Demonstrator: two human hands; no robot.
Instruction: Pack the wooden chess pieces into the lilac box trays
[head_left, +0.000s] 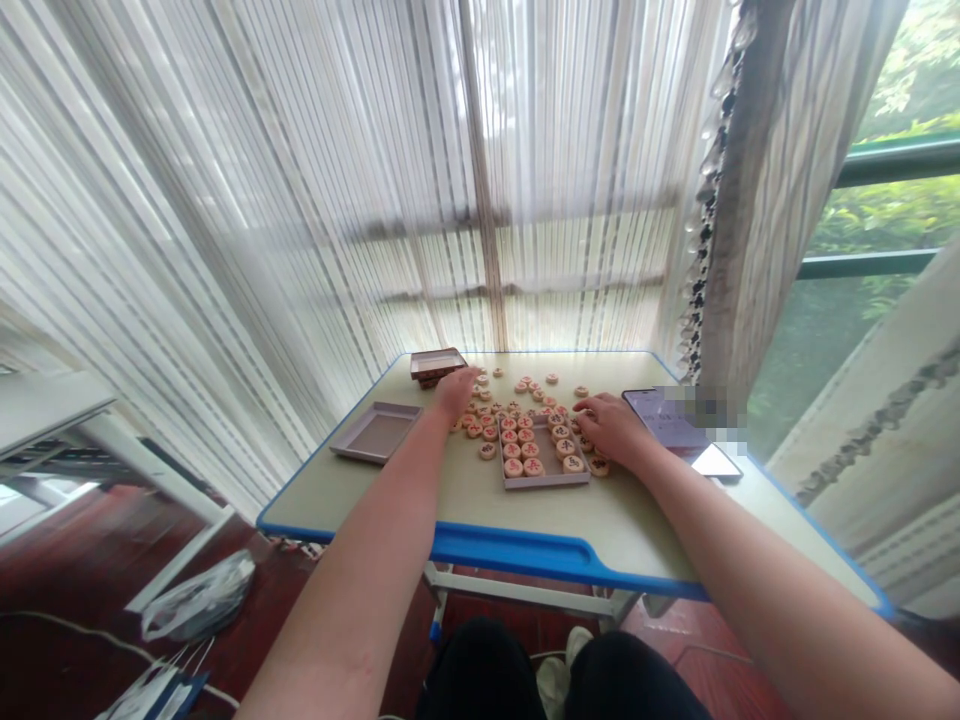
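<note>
Round wooden xiangqi pieces with red or black characters lie about the table. A shallow box tray (544,484) holds red pieces (531,467) in two columns at its left and black pieces (565,450) in one column along its right side. My left hand (454,392) reaches to the loose pieces (483,380) left of and beyond the tray; its fingertips are mostly hidden, so its grip is unclear. Just right of the tray, my right hand (606,424) rests over black pieces, fingers spread and bent, touching or close above them. A black piece (599,466) lies below that hand.
An open, shallow box lid (379,432) lies at the table's left. Behind it sits a smaller brown box (437,364). A phone (667,425) lies by my right forearm. The table (465,505) has a blue rim; striped curtains hang beyond it.
</note>
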